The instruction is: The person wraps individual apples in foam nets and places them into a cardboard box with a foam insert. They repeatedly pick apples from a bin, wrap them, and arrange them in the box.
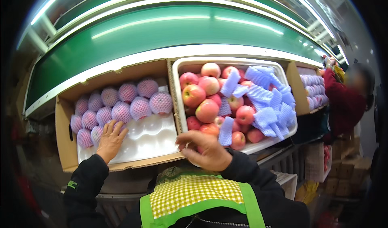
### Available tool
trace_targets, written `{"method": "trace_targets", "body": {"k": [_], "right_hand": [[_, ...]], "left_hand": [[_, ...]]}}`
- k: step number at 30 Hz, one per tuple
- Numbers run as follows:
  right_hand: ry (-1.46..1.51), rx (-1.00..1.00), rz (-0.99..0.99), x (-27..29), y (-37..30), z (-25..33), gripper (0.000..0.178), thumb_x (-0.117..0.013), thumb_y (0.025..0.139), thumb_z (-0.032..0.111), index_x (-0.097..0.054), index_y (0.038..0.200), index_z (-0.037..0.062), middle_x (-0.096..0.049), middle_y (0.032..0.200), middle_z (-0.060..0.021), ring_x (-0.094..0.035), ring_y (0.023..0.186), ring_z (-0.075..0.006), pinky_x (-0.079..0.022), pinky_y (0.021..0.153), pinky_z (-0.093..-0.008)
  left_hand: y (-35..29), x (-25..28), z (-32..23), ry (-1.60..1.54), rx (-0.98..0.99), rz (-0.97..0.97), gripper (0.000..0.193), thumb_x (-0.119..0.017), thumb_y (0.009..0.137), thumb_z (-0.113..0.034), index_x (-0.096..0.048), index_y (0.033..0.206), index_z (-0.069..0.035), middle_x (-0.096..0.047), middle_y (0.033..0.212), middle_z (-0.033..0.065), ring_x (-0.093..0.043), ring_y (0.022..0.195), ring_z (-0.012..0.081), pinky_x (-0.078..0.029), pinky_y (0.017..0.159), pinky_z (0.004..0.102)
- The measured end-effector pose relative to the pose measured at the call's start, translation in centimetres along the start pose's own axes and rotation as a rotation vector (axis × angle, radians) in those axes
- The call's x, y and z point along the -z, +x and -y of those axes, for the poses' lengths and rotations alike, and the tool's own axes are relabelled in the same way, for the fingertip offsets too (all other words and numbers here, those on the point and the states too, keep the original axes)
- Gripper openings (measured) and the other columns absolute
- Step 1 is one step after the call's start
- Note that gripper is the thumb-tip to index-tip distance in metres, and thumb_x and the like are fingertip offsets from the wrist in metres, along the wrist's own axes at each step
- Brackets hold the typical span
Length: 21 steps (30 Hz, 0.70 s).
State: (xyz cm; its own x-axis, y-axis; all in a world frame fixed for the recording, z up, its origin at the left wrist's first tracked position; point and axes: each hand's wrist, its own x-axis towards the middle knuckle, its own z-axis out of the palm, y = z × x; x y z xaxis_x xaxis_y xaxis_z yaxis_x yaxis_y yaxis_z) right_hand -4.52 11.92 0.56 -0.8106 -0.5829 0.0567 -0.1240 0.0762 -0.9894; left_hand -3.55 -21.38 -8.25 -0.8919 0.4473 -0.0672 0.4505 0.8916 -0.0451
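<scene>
Flanking cardboard box [64, 119], white crate [178, 72]

Both forearms, in dark sleeves, rise from the near edge and reach away from the body. The left hand [110, 139] lies palm down, fingers spread and extended toward the far side. The right hand [206, 149] sits nearer the middle, knuckles up, fingers curled inward with the thumb tucked toward the left.
</scene>
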Motion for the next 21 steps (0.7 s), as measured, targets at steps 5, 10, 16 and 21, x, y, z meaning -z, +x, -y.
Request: {"method": "trace_targets", "body": {"k": [5,10,16,21], "right_hand": [[-0.642,0.082,-0.589,9.2,-0.4,-1.5,0.025,-0.06,0.074,0.004,-0.054,0.098,-0.0019,-0.057,0.09,-0.0146,-0.056,0.083,-0.0279,-0.046,0.073,-0.0346],[-1.159,-0.004,-0.502,13.3,3.1,-8.2,0.034,-0.066,0.067,0.013,-0.05,0.093,-0.0029,-0.05,0.095,-0.019,-0.051,0.092,-0.034,-0.043,0.081,-0.0395],[-1.154,-0.045,-0.545,15.5,5.6,-10.6,0.021,-0.064,0.07,0.013,-0.057,0.086,0.0016,-0.054,0.085,-0.015,-0.056,0.081,-0.0299,-0.047,0.071,-0.0387],[-0.574,0.213,-0.549,14.5,0.9,-4.0,0.017,-0.063,0.071,0.007,-0.059,0.085,0.0,-0.058,0.078,-0.0127,-0.057,0.069,-0.0238,-0.046,0.063,-0.0335]], "left_hand": [[-0.4,-1.7,-0.1,0.065,-0.008,0.013,0.039,-0.055,0.073,-0.01,-0.054,0.112,-0.008,-0.044,0.124,0.0133,-0.034,0.119,0.035,-0.024,0.1,0.0455],[1.3,1.9,-2.3,0.005,-0.007,-0.047,0.053,-0.068,0.062,-0.023,-0.053,0.109,-0.004,-0.042,0.124,0.018,-0.032,0.121,0.0357,-0.018,0.102,0.0492],[4.2,10.5,-8.1,-0.404,-0.011,-0.316,0.034,-0.064,0.069,-0.006,-0.055,0.1,0.002,-0.052,0.108,0.019,-0.049,0.104,0.0326,-0.038,0.09,0.0387],[8.8,14.7,-17.4,-1.146,0.05,-0.366,0.037,-0.062,0.078,-0.008,-0.05,0.112,0.003,-0.055,0.104,0.0136,-0.057,0.09,0.0208,-0.048,0.076,0.0294]]}}
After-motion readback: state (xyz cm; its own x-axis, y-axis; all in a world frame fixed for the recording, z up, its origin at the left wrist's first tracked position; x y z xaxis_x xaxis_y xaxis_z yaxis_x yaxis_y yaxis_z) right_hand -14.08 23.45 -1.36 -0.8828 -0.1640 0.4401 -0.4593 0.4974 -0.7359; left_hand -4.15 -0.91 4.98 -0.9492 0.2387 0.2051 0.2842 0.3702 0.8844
